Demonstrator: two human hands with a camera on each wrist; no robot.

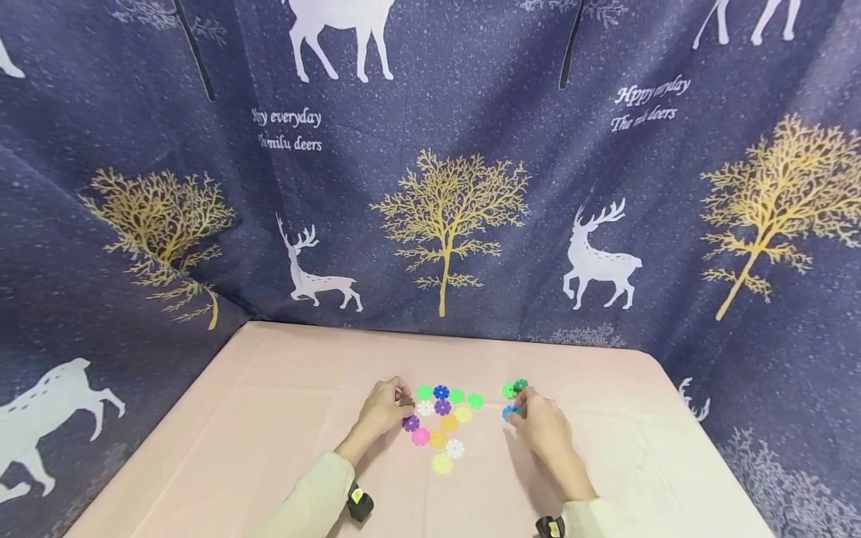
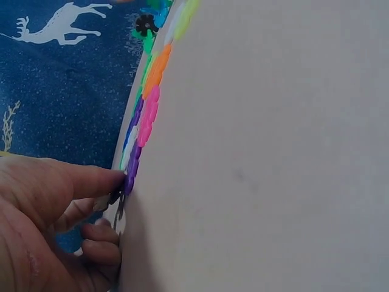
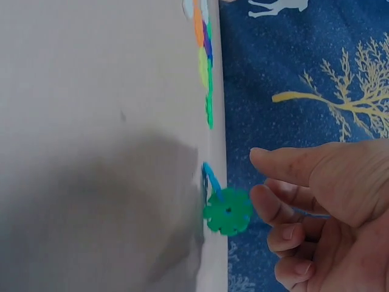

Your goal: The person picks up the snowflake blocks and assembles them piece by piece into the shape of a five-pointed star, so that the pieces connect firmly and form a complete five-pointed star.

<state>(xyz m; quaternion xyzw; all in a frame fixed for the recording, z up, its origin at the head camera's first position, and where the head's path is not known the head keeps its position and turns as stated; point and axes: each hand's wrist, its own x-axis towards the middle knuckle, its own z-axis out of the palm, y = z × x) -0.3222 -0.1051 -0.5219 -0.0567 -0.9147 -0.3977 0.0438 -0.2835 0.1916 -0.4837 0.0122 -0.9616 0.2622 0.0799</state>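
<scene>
Flower-shaped plastic discs lie joined edge to edge or close together on the table: a purple disc [image 1: 411, 423], a pink disc [image 1: 420, 436], a yellow disc [image 1: 442, 463] and several others. At the left end of this group, my left hand [image 1: 385, 408] pinches a dark disc [image 1: 406, 402] beside the purple one. My right hand [image 1: 543, 427] is beside a smaller cluster, its fingers loosely bent. In the right wrist view, an upright green disc [image 3: 228, 212] meets a blue disc [image 3: 213, 180] near the fingertips, and the thumb stands apart from them.
A pale pink cloth covers the table [image 1: 269, 418]. Behind and to the left hangs a dark blue curtain [image 1: 471, 112] printed with deer and trees. Each wrist wears a black strap device [image 1: 359, 504].
</scene>
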